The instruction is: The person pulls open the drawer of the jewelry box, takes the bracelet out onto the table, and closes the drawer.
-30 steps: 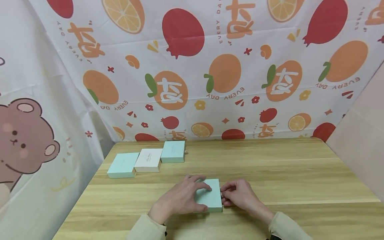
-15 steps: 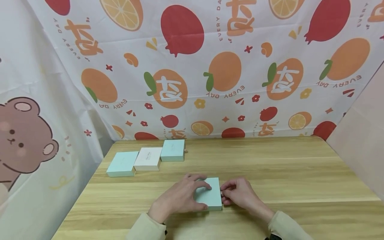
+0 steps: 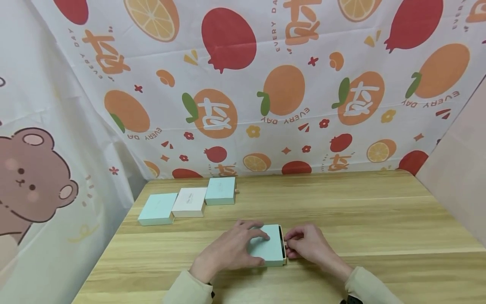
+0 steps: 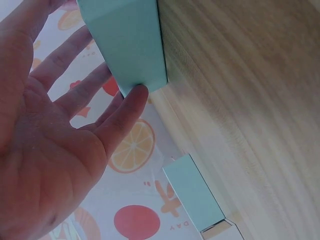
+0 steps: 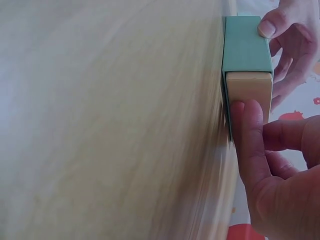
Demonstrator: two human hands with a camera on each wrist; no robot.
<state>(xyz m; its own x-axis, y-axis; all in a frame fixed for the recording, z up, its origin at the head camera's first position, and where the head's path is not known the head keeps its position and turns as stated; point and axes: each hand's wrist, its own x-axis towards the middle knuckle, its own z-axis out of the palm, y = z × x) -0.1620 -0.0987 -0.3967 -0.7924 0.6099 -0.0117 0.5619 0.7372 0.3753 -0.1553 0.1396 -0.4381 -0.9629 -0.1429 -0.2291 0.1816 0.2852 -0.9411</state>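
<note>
A mint-green drawer box (image 3: 270,249) lies flat on the wooden table, in front of the person. Over its left part arches the left hand (image 3: 229,250), thumb against the near side and fingers across the top toward the far side, holding the sleeve. The left wrist view shows fingertips spread round the mint sleeve (image 4: 132,45). At the right end, thumb and index finger of the right hand (image 3: 311,245) pinch the drawer's pull tab, mostly hidden by the fingers. The tan drawer (image 5: 250,86) sticks out slightly from the sleeve, with a dark gap along its top edge.
At the table's back left stand a mint box (image 3: 157,207), a white box (image 3: 190,202) with small print, and another mint box (image 3: 221,189) with a small tab on its right side. A fruit-print cloth (image 3: 171,114) hangs behind the table (image 3: 341,211).
The drawer has slid a little to the right out of the sleeve, and the right hand has moved right with it. The left hand keeps its hold on the sleeve.
</note>
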